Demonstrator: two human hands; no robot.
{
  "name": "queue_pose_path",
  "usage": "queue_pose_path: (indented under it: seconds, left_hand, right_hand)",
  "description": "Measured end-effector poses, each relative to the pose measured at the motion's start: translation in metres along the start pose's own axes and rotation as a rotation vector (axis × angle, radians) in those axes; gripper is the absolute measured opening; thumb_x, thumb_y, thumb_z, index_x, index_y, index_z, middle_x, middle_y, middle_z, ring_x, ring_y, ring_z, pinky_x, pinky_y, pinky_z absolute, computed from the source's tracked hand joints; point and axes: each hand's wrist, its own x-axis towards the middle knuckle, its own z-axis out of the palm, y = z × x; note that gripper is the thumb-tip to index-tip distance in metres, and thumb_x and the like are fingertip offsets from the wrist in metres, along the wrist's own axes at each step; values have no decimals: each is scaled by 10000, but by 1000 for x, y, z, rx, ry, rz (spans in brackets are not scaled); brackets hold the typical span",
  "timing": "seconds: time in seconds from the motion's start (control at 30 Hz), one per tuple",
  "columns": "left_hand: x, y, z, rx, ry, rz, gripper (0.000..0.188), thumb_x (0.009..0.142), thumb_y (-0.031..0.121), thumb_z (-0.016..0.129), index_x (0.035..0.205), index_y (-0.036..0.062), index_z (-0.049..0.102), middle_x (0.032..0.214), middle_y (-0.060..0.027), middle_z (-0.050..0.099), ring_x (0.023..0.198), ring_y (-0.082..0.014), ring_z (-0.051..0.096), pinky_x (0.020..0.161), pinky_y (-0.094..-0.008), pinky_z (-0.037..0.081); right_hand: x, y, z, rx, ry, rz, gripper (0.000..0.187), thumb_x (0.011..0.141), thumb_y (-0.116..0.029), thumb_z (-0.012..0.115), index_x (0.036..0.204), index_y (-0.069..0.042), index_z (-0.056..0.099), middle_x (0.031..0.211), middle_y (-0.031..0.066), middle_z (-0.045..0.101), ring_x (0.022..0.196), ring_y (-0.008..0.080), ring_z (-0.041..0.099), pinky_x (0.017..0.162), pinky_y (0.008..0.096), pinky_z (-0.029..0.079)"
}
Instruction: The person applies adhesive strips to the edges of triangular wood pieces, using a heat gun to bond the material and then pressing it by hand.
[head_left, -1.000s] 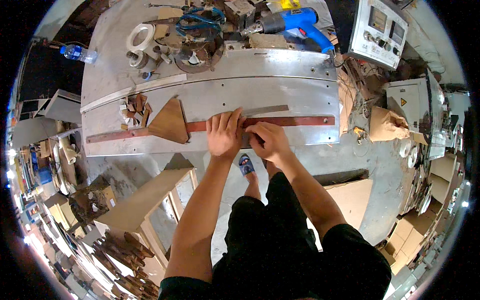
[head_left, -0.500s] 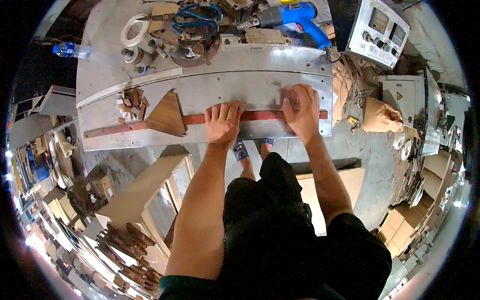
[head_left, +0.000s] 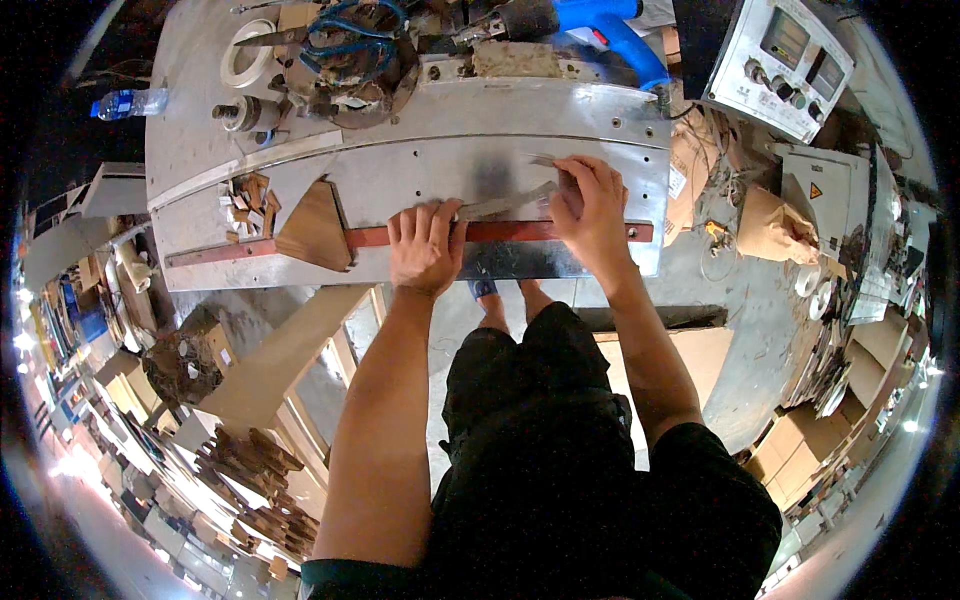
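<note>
On the steel bench (head_left: pixel 380 165) a long red bar (head_left: pixel 510 232) lies near the front edge. My left hand (head_left: pixel 425 248) bends over that bar, fingers close together. Between my hands runs a thin greyish strip (head_left: pixel 500 207), blurred, its left end at my left thumb and forefinger. My right hand (head_left: pixel 592 212) pinches at the strip's other end, above the right part of the bar; a thin pale sliver shows by its fingertips. The grip itself is partly hidden. Left of my left hand, a brown wood-grain piece (head_left: pixel 317 228) with slanted sides lies across the bar.
Small wood offcuts (head_left: pixel 255 205) lie at the bench's left. Farther back are a tape roll (head_left: pixel 248 55), blue-handled scissors (head_left: pixel 350 45) and a blue heat gun (head_left: pixel 610 35). A control box (head_left: pixel 780 70) stands at the right. A wooden frame (head_left: pixel 290 370) is below left.
My right hand has turned and its fingers have drawn together in a pinch. The greyish strip between my hands now shows more clearly. The whole view has shifted slightly.
</note>
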Motion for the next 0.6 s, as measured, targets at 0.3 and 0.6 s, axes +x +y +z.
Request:
queue_pose_path:
  seconds: [0.3, 0.6]
  left_hand:
    - [0, 2, -4, 65, 5, 42, 354, 956, 289, 679, 1287, 182, 614, 1165, -71, 617, 1073, -315, 572, 965, -504, 432]
    - [-1, 0, -2, -4, -15, 28, 345, 981, 291, 633, 1275, 111, 610, 1199, -148, 628, 1090, -365, 571, 979, -528, 432]
  right_hand:
    - [20, -22, 18, -34, -62, -27, 462, 835, -281, 725, 1259, -121, 632, 1299, 113, 549, 1253, 363, 471, 1035, 543, 347]
    - [57, -50, 51, -54, -33, -295, 432, 835, -263, 738, 1219, -96, 637, 1221, 107, 589, 1160, 333, 546, 1013, 506, 385]
